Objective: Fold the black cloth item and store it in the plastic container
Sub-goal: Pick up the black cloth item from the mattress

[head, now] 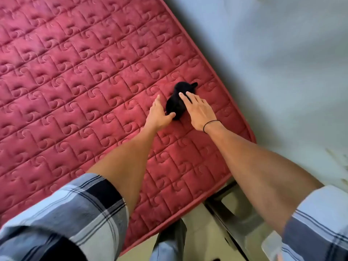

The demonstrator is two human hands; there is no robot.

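Observation:
A small black cloth item [177, 102] lies bunched on the red quilted mattress [75, 81], near its right edge. My left hand [160, 115] rests at the cloth's left side, thumb touching its near end, fingers stretched out flat. My right hand [197, 110] lies on top of the cloth with fingers spread, the fingertips pressing on its middle. Neither hand has closed around it. A clear plastic piece [271, 245] shows at the lower right, blurred.
The mattress edge [231, 98] runs diagonally on the right, with a pale grey wall [282, 63] beyond it. Below the mattress corner are a dark frame part [235, 213] and light floor [203, 242]. Plaid sleeves cover my upper arms.

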